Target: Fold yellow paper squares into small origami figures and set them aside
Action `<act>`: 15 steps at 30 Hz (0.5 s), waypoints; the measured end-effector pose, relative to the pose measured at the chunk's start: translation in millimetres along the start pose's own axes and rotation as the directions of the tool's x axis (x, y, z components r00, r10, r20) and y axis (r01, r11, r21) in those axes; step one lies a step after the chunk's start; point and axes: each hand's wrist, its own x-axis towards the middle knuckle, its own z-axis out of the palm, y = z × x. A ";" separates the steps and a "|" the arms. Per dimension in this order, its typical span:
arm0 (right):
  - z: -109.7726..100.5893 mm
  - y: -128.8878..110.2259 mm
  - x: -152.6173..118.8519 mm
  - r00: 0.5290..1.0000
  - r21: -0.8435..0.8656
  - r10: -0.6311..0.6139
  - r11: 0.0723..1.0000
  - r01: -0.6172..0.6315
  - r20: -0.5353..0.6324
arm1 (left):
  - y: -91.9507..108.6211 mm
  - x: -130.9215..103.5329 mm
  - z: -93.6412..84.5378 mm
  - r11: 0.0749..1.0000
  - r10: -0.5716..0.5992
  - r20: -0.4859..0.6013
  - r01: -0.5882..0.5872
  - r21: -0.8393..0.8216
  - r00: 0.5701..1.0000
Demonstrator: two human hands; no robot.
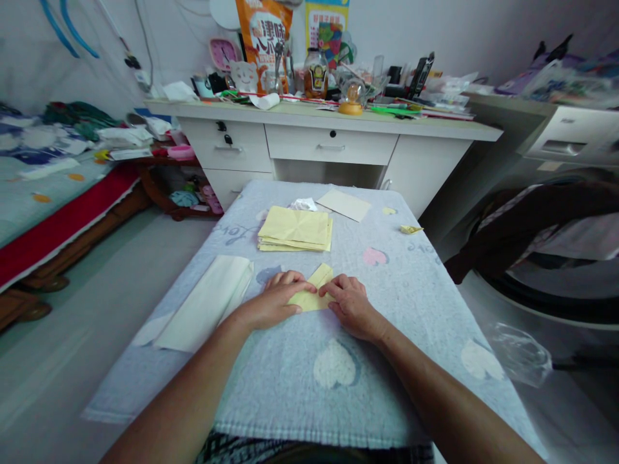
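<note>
A small folded yellow paper (313, 299) lies on the cloth-covered table (290, 380). My left hand (280, 298) rests on its left side, fingers together and fingertips pressed on the paper. On its right side, my right hand (349, 303) has bent fingers closed at the paper's edge. A point of the paper sticks up beyond both hands; parts of it are hidden under the fingers. Behind it sits a stack of yellow paper sheets (294, 227), the top one creased. A small folded yellow piece (411, 229) lies at the right.
A folded whitish sheet (206, 303) lies left of my left arm. A pale card (344, 204) and a crumpled white tissue (304, 204) are at the table's back. Beyond stands a white cluttered desk (333, 142); a washing machine (575, 138) is at right.
</note>
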 end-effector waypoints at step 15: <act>-2.0 14.1 0.7 0.987 0.163 -0.049 0.984 0.074 -0.153 | -2.5 1.6 8.0 0.999 0.006 -0.089 -0.002 0.039 0.996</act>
